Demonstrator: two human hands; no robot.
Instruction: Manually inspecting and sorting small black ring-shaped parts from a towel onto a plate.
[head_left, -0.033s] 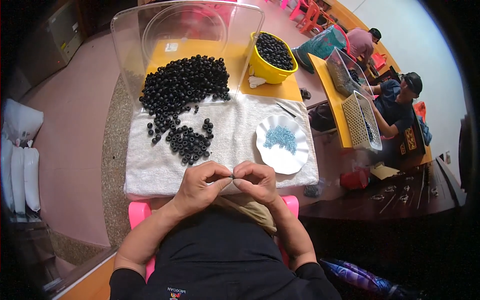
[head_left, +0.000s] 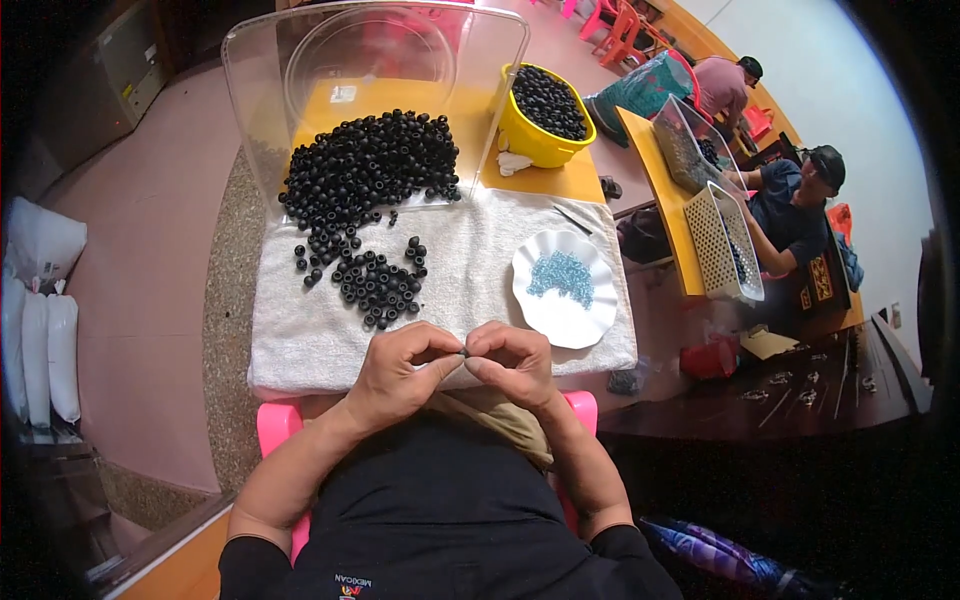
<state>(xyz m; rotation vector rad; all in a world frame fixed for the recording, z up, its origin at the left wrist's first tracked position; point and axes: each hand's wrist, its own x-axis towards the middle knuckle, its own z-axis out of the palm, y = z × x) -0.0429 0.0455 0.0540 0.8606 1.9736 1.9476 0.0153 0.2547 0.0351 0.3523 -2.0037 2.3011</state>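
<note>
My left hand (head_left: 402,368) and my right hand (head_left: 515,365) meet at the front edge of a white towel (head_left: 470,255), thumb and forefinger pinched on each. A small dark piece, mostly covered by the fingertips, shows between them; its kind is too small to tell. Whatever my right fingertips pinch is hidden. Just beyond my left hand lies a loose group of round black beads with holes (head_left: 375,288). A larger heap of such beads (head_left: 370,160) spills from a clear plastic bin (head_left: 490,110) lying open toward me. Right of my hands, a white scalloped plate (head_left: 565,325) holds pale blue, glassy small pieces (head_left: 560,278).
Behind the towel stands a yellow bucket (head_left: 535,145) full of black pieces. Tweezers (head_left: 572,219) lie beyond the plate. At a table to the right, a co-worker (head_left: 795,205) sits by a white perforated basket (head_left: 715,245). White sacks (head_left: 48,350) stand at far left.
</note>
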